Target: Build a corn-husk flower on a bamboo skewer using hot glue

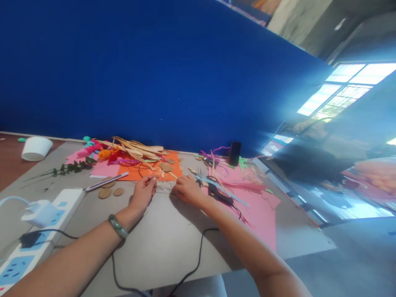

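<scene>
L hand (143, 192) and R hand (189, 191) are curling at opp. ends of thin, pale, straw-like strands (163, 186) lying on the flat grey tabletop (167, 239) nr an orange paper sheet (177, 166); can't tell if either's gripping. Handling them lightly is prob. best for avoiding snaps.

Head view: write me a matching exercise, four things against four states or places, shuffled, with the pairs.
1. Left hand
2. Power strip
3. Orange sheet
4. Black phone-like object

A. Lies under brown discs
B. Stands upright near the blue panel
C. Has a green bracelet at its wrist
D. Bears a white plug

Pairs: 1-C, 2-D, 3-A, 4-B
</scene>
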Available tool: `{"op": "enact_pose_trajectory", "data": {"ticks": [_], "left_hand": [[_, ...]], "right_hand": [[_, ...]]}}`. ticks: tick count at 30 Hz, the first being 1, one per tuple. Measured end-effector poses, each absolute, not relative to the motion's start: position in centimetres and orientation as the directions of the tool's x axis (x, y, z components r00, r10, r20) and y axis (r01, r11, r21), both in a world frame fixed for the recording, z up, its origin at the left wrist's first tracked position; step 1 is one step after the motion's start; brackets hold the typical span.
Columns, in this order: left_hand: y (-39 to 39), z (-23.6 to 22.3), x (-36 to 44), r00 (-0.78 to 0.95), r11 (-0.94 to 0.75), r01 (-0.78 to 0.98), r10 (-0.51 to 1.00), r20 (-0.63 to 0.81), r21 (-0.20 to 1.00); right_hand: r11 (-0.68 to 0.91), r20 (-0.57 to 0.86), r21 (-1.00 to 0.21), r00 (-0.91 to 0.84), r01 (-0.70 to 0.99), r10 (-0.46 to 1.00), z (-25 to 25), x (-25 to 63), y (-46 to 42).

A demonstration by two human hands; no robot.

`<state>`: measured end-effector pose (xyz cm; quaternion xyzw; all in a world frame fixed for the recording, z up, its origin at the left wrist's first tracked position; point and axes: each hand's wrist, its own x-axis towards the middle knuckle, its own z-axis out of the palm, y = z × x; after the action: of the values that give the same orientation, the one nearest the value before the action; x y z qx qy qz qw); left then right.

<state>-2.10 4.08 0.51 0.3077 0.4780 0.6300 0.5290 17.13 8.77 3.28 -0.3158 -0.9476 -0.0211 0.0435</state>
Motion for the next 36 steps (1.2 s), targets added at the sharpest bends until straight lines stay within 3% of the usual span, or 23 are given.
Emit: {"op": "enact_pose_trajectory", "data": {"ticks": [4,8,13,15,18,21,25,31,36], "left_hand": [[4.0,0.6,-2.1,-0.249,0.013,-0.381,0.961,-0.116,0.925],[4.1,0.1,-2.0,-0.238,0.019,-0.380,0.964,-0.117,0.925],[3.9,0.0,-1.6,-0.170,0.002,-0.369,0.983,-0.070,0.929],[3.6,0.4,-1.3,-0.094,0.015,-0.364,0.994,-0.052,0.931],[2.9,1.1,-1.0,-0.032,0.010,-0.320,0.999,-0.021,0.947],[2.5,1.3,-0.7,0.020,0.018,-0.284,1.000,-0.012,0.959],[2.3,1.1,-0.7,0.060,0.023,-0.257,0.998,-0.008,0.966],[2.5,1.1,-0.8,0.080,0.106,-0.213,0.993,-0.090,0.971],[2.2,1.4,-0.9,0.196,0.217,-0.230,0.965,-0.173,0.949]], "right_hand": [[0.800,0.055,0.061,-0.802,0.597,0.594,3.2,16.7,9.0],[0.798,0.083,-0.048,-0.794,0.600,0.602,4.5,17.0,9.3],[0.562,0.309,-0.119,-0.507,0.819,0.804,5.3,17.0,9.1],[0.518,0.323,-0.318,-0.423,0.794,0.846,4.9,16.8,8.7],[0.390,0.122,-0.755,-0.472,0.526,0.873,4.0,16.1,7.8],[0.141,-0.008,-0.959,-0.525,0.244,0.851,3.4,15.4,7.3],[0.056,-0.012,-0.989,-0.459,0.135,0.888,3.1,15.2,7.1],[0.249,0.177,-0.950,-0.330,0.189,0.927,3.9,15.7,7.4],[0.322,0.264,-0.928,-0.279,0.188,0.923,4.3,15.8,7.2]]}}
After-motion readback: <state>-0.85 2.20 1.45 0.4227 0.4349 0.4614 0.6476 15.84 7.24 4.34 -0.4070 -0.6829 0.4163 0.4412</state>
